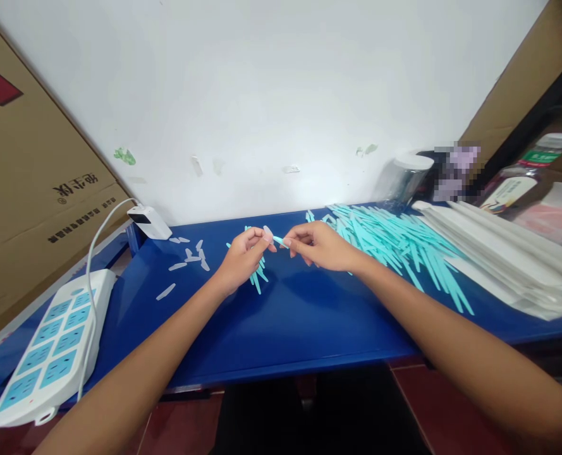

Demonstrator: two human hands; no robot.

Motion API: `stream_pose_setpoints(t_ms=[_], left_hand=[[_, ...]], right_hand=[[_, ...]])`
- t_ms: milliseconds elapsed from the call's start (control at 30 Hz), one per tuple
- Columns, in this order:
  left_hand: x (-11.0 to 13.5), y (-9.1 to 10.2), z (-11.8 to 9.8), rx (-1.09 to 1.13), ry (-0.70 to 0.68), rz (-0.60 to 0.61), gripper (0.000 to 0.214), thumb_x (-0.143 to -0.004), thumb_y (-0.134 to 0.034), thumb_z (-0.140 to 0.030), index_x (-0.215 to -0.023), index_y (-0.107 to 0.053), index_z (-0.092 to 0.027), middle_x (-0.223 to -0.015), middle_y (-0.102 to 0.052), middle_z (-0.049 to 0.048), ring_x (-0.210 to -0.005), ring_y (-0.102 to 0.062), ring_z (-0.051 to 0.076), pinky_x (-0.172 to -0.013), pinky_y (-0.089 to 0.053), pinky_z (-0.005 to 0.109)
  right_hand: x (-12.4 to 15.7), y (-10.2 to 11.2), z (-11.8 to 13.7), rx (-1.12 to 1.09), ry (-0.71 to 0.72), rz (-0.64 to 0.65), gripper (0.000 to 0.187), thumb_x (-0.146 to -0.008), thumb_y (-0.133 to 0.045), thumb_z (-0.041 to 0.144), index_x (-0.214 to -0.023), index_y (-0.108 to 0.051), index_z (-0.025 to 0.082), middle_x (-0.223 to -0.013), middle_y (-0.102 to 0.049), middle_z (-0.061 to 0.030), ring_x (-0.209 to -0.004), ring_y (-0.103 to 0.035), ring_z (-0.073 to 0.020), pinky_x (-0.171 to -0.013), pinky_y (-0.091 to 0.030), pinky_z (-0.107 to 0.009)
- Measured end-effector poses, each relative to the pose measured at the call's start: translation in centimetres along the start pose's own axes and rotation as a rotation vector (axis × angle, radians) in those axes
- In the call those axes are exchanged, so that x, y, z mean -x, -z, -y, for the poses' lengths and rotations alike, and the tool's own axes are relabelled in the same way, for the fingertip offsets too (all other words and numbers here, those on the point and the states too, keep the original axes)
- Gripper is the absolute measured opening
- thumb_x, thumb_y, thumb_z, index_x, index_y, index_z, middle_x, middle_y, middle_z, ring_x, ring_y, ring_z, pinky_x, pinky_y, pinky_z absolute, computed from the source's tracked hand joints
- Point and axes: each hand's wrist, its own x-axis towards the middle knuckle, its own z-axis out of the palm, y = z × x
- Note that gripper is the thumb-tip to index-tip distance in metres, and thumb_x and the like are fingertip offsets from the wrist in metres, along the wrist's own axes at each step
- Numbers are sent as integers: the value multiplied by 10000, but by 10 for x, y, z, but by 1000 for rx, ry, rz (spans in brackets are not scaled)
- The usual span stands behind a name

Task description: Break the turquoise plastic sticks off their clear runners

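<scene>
Above the middle of the blue table, my left hand (pixel 246 258) pinches a small translucent plastic piece (pixel 268 233) between thumb and fingers. Facing it, my right hand (pixel 322 246) grips a slim teal plastic stick (pixel 281 241), closed on its near end. The stick's other end meets my left fingertips; whether it sits inside the clear piece I cannot tell. Behind and below my left hand lies a small bunch of teal sticks (pixel 260 278), partly hidden by it. A large heap of teal sticks (pixel 385 237) spreads beyond my right hand. Loose clear pieces (pixel 190 255) lie to the left.
On the left are a white power strip (pixel 67 335) with a cable and a small white device (pixel 150 222). To the right stand a stack of white sheets or bags (pixel 508 265), a lidded jar (pixel 406 177) and a bottle (pixel 522 174). A white wall rises behind the table (pixel 281 341).
</scene>
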Motion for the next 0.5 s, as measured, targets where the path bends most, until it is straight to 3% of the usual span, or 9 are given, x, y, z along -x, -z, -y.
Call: stream_pose_setpoints(t_ms=[133, 500], left_hand=[[0, 0, 0, -27, -77, -49, 361, -885, -764, -510, -893, -599, -189, -788, -612, -19, -453, -289, 25, -426, -214, 213], [-2, 3, 3, 14, -63, -79, 403, -829, -815, -538, -898, -652, -176, -684, -496, -45, -464, -258, 35, -429, -194, 220]], right_hand=[[1, 1, 2, -5, -15, 1, 319, -976, -611, 452, -872, -706, 166, -781, -737, -48, -483, -587, -104, -431, -446, -226], [0, -1, 0, -63, 20, -10, 358, -966, -639, 495, -937, -732, 150, -804, -737, -59, -533, -613, -117, -434, -503, -224]])
